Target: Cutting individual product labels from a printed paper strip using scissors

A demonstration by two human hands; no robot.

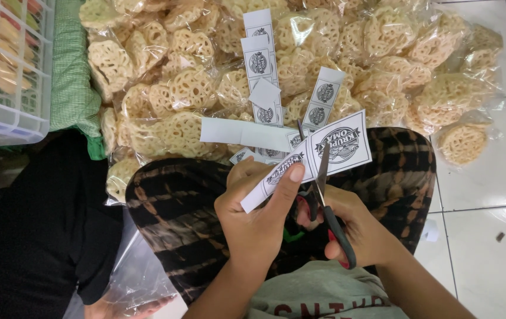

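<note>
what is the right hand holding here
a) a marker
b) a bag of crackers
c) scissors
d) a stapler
c: the right hand grips scissors with red and black handles, blades across the paper label strip that the left hand holds up over the lap.

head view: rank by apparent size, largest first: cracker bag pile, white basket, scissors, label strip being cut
1. Cracker bag pile, fills the upper frame.
2. White basket, cropped by the frame, so its true extent is unsure.
3. Label strip and scissors: look alike in length; not ranked.
</note>
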